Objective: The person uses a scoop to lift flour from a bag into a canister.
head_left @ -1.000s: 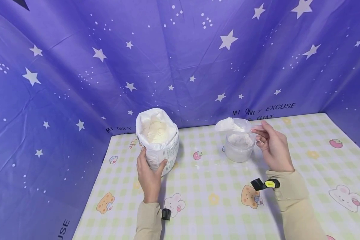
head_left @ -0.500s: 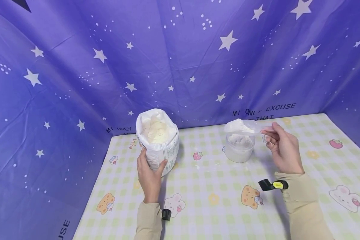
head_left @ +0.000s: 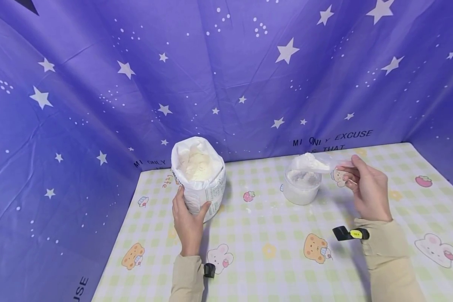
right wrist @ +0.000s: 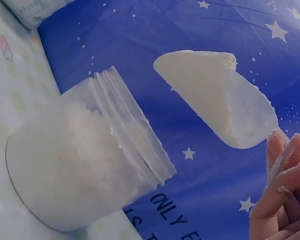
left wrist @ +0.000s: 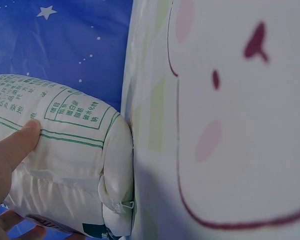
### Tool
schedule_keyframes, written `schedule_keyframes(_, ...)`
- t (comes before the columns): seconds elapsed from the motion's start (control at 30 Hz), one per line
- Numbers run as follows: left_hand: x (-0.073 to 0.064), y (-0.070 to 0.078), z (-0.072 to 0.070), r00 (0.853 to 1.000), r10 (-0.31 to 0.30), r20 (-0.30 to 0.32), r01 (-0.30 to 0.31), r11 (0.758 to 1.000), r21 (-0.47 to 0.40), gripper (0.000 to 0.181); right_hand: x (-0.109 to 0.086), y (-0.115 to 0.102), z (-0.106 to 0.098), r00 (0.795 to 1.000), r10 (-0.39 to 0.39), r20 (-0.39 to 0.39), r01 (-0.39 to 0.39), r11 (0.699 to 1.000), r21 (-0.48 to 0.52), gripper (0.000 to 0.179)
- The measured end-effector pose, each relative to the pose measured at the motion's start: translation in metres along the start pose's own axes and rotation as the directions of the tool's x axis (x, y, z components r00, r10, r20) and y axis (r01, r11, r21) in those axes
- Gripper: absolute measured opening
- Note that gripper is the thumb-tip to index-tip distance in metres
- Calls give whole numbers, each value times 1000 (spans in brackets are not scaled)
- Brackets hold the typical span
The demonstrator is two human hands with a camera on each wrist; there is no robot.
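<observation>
My left hand (head_left: 188, 222) grips the lower side of a white bag of flour (head_left: 207, 195), its top open and pale powder showing inside. In the left wrist view the thumb lies across the green print of the bag (left wrist: 65, 135). My right hand (head_left: 371, 188) pinches the handle of a clear plastic scoop (head_left: 326, 161) heaped with white powder. The scoop hangs over the mouth of a clear round jar (head_left: 302, 193), which holds more powder. In the right wrist view the scoop (right wrist: 215, 100) stands apart from the jar's rim, and powder dusts the fingertips (right wrist: 292, 150).
A checked tablecloth (head_left: 268, 277) with cartoon prints covers the table. Small white specks lie on it between bag and jar. A blue curtain (head_left: 226, 75) with white stars rises behind and at both sides.
My right hand has moved to the right, drawing the loaded scoop from the jar's far left side to over its right part. The left hand and the bag have stayed put.
</observation>
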State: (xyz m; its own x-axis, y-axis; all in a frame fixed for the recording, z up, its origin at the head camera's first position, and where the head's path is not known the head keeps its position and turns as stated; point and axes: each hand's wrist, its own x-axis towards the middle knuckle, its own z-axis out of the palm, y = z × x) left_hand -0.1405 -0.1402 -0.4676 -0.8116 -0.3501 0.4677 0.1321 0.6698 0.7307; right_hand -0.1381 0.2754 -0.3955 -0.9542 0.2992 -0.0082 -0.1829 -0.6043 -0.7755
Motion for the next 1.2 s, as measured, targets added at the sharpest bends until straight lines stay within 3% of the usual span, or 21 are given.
schedule_keyframes(0.47,-1,-4,1,1000,-8,5,8,1000,3,89,2,4,-4,997,-67,-30,62,990,-126,26)
schedule_keyframes(0.7,-1,-2,0,1000,-1,-1,1,1000,-3,88,3,7,-3,992,-108,-64,90,967,-240,26)
schedule_keyframes(1.03,0,-2,0,1000,3,-4,-3,1000,-10,88,5,8,4,970,-212,-120,136,881,-454,28)
schedule_keyframes(1.2,0,-2,1,1000,6,-9,-6,1000,-15,88,6,6,6,967,-226,-115,118,803,-585,26)
